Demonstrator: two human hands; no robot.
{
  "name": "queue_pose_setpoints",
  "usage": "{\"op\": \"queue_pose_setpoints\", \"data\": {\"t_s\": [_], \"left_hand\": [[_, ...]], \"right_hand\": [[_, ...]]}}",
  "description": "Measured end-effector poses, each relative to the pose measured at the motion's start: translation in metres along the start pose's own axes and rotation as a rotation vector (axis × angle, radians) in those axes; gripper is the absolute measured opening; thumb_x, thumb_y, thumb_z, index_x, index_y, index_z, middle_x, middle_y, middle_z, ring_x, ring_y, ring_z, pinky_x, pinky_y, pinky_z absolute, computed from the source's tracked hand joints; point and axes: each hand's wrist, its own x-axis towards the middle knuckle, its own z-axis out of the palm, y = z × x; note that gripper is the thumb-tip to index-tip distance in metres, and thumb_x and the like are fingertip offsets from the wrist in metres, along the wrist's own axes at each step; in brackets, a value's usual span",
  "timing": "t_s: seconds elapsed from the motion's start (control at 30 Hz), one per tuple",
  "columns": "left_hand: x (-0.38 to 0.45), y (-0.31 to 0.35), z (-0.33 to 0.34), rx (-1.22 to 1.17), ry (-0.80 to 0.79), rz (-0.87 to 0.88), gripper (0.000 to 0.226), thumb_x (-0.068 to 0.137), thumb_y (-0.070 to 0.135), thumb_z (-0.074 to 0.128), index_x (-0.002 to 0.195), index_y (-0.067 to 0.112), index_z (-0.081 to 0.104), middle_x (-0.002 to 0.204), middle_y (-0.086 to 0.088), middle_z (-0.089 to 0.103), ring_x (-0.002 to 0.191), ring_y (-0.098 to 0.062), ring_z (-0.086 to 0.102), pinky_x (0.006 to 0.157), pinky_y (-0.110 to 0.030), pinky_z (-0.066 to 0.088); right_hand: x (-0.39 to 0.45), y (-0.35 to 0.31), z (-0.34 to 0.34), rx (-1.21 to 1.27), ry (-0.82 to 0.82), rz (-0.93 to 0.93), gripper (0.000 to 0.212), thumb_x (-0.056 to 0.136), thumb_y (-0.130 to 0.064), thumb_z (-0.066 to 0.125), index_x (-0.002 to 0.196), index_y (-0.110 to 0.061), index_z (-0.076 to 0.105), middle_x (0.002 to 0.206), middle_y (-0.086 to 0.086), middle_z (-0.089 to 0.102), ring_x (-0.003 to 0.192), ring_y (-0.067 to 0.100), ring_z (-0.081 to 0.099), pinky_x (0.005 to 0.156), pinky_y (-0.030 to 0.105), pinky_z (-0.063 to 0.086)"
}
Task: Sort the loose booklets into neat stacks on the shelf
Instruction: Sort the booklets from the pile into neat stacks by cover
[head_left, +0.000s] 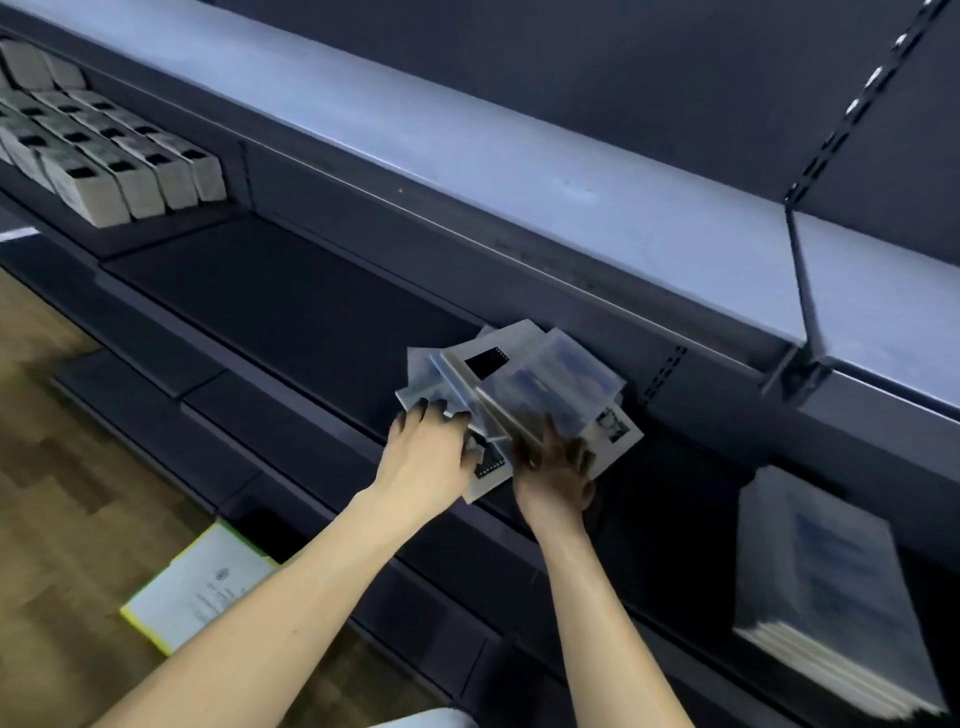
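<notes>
A loose heap of pale booklets (524, 379) in clear sleeves lies askew on the dark shelf (291, 301), under the upper shelf's edge. My left hand (423, 457) lies on the heap's left edge, its fingertips on the booklets. My right hand (556, 473) grips the near edge of a tilted booklet in the heap, fingers spread across the covers. A neat stack of booklets (826, 597) stands on the same shelf at the far right.
Rows of grey boxed items (119, 156) fill the shelf's far left. The light upper shelf (519, 156) overhangs the heap. A white booklet with a yellow edge (197, 582) lies on the wooden floor below my left arm.
</notes>
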Motion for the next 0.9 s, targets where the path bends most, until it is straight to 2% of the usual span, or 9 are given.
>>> {"op": "queue_pose_setpoints", "data": {"t_s": [0.1, 0.23, 0.33, 0.43, 0.53, 0.63, 0.7, 0.8, 0.9], "left_hand": [[0.016, -0.017, -0.002, 0.002, -0.026, 0.048, 0.046, 0.093, 0.038, 0.049, 0.137, 0.025, 0.051, 0.137, -0.005, 0.05, 0.13, -0.027, 0.041, 0.107, -0.037, 0.033], [0.035, -0.041, 0.0, 0.035, -0.086, 0.11, 0.047, 0.094, 0.041, 0.047, 0.139, 0.025, 0.048, 0.139, -0.006, 0.049, 0.13, -0.029, 0.041, 0.106, -0.039, 0.035], [0.046, -0.047, 0.002, 0.018, -0.127, 0.161, 0.052, 0.095, 0.041, 0.047, 0.144, 0.025, 0.041, 0.145, -0.007, 0.044, 0.134, -0.031, 0.037, 0.108, -0.041, 0.033], [0.051, -0.044, 0.004, -0.004, -0.136, 0.243, 0.055, 0.096, 0.038, 0.048, 0.148, 0.024, 0.037, 0.152, -0.007, 0.037, 0.138, -0.031, 0.034, 0.11, -0.041, 0.032], [0.055, -0.045, 0.01, -0.018, -0.172, 0.299, 0.055, 0.096, 0.04, 0.048, 0.147, 0.023, 0.038, 0.152, -0.007, 0.035, 0.136, -0.031, 0.037, 0.11, -0.042, 0.034], [0.057, -0.049, 0.014, -0.044, -0.213, 0.322, 0.064, 0.096, 0.043, 0.049, 0.152, 0.022, 0.026, 0.156, -0.008, 0.028, 0.138, -0.031, 0.034, 0.111, -0.044, 0.035], [0.061, -0.051, 0.014, -0.074, -0.243, 0.311, 0.072, 0.096, 0.043, 0.05, 0.155, 0.022, 0.015, 0.159, -0.009, 0.02, 0.141, -0.031, 0.029, 0.112, -0.045, 0.034], [0.067, -0.051, 0.013, -0.085, -0.266, 0.311, 0.076, 0.096, 0.04, 0.05, 0.156, 0.021, 0.008, 0.162, -0.01, 0.013, 0.144, -0.031, 0.023, 0.113, -0.046, 0.032], [0.067, -0.048, 0.011, -0.061, -0.283, 0.317, 0.074, 0.097, 0.042, 0.048, 0.156, 0.021, 0.009, 0.162, -0.01, 0.011, 0.145, -0.032, 0.021, 0.114, -0.045, 0.031]], "right_hand": [[0.004, -0.015, 0.011, -0.038, 0.061, 0.096, 0.063, 0.099, -0.06, 0.038, 0.155, -0.042, 0.018, 0.166, 0.017, -0.002, 0.153, 0.034, -0.005, 0.12, 0.057, 0.007], [0.005, -0.019, 0.029, 0.076, 0.263, 0.141, 0.053, 0.096, -0.053, 0.053, 0.143, -0.029, 0.049, 0.163, 0.014, 0.02, 0.153, 0.028, 0.01, 0.12, 0.059, 0.005], [0.002, -0.017, 0.034, 0.203, 0.391, 0.148, 0.035, 0.094, -0.038, 0.063, 0.126, -0.022, 0.064, 0.157, 0.008, 0.037, 0.15, 0.022, 0.022, 0.12, 0.056, 0.0], [-0.005, -0.011, 0.037, 0.246, 0.454, 0.119, 0.024, 0.094, -0.02, 0.064, 0.115, -0.028, 0.071, 0.149, -0.002, 0.049, 0.148, 0.017, 0.029, 0.12, 0.052, -0.003], [-0.011, -0.006, 0.044, 0.225, 0.495, 0.094, 0.026, 0.095, -0.019, 0.063, 0.115, -0.032, 0.072, 0.143, -0.002, 0.054, 0.145, 0.02, 0.034, 0.12, 0.053, 0.004], [-0.027, -0.01, 0.053, 0.159, 0.486, 0.1, 0.032, 0.094, -0.042, 0.05, 0.117, -0.033, 0.071, 0.137, -0.002, 0.058, 0.137, 0.022, 0.044, 0.114, 0.058, 0.026], [-0.044, -0.018, 0.059, 0.2, 0.522, 0.072, 0.04, 0.093, -0.049, 0.04, 0.109, -0.031, 0.072, 0.122, -0.008, 0.063, 0.122, 0.016, 0.054, 0.105, 0.05, 0.039], [-0.062, -0.029, 0.055, 0.449, 0.593, 0.115, 0.014, 0.095, -0.036, 0.055, 0.092, -0.035, 0.068, 0.107, -0.011, 0.066, 0.106, 0.013, 0.061, 0.092, 0.036, 0.05], [-0.059, -0.03, 0.043, 0.684, 0.527, 0.291, 0.012, 0.092, -0.03, 0.064, 0.103, -0.027, 0.058, 0.102, -0.004, 0.068, 0.098, 0.018, 0.066, 0.078, 0.023, 0.052]]}}
